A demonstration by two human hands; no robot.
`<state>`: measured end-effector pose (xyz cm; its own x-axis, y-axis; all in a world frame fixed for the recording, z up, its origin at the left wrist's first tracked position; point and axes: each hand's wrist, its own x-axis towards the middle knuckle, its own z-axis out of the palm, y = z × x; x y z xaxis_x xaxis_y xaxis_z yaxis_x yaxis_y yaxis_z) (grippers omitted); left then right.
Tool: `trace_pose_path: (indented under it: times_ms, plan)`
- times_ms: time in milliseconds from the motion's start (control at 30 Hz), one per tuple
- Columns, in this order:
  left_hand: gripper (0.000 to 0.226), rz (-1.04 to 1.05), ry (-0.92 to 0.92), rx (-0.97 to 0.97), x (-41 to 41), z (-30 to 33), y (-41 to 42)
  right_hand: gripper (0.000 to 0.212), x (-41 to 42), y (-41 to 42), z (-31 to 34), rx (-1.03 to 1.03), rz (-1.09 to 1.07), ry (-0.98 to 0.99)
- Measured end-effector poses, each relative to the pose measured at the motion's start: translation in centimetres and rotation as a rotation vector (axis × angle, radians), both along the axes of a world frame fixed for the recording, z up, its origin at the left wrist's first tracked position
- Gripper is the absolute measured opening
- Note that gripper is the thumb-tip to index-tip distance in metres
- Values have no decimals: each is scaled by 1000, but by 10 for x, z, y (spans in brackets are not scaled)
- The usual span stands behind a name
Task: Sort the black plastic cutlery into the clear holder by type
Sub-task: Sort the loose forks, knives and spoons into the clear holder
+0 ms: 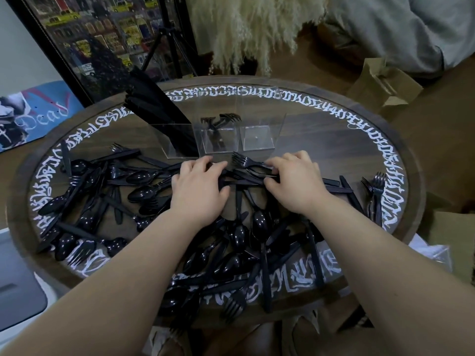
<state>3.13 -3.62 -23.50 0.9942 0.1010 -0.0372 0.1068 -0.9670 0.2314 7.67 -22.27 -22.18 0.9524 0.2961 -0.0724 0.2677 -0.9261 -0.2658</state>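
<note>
We had right hand [293,181] pinching black plastic fork [246,163], handle lying crosswise; left hand [198,186] pressed flat on pile; clear three-compartment holder [259,134] just beyond.

glossy black plastic cutlery [239,235] on wooden table [321,140].

Glossy black cutlery [144,191], clear colourless holder [218,134], dark brown round table [321,134] ringed with white calligraphic lettering [385,155], cream pampas plumes [252,29] upper centre, tan cardboard box [383,83] upper right
</note>
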Motion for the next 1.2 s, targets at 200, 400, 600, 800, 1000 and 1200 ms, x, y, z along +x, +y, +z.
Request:
trace_pose_path:
  times_ms: [200, 400, 600, 800, 1000, 1200]
  plan:
    - [45, 42, -39, -2, -4, 0, 4, 45, 6, -2, -1, 69, -108, 30]
    - [42, 65, -31, 0, -5, 3, 4, 41, 7, 2, -4, -3, -60, 89]
    - [40, 67, -14, -3, -5, 6, 4, 27, 10, 5, -5, 62, -88, 77]
    - [37, 60, -61, -40, -5, 9, 3, 16, 11, 3, 2, 341, -122, -29]
    - [33, 44, -166, -134, -6, 17, -2, 10, 5, 7, 15, 605, -55, -50]
    - [33, 53, -195, -333, -10, 26, -5, 12, -4, 20, 23, 792, -7, 66]
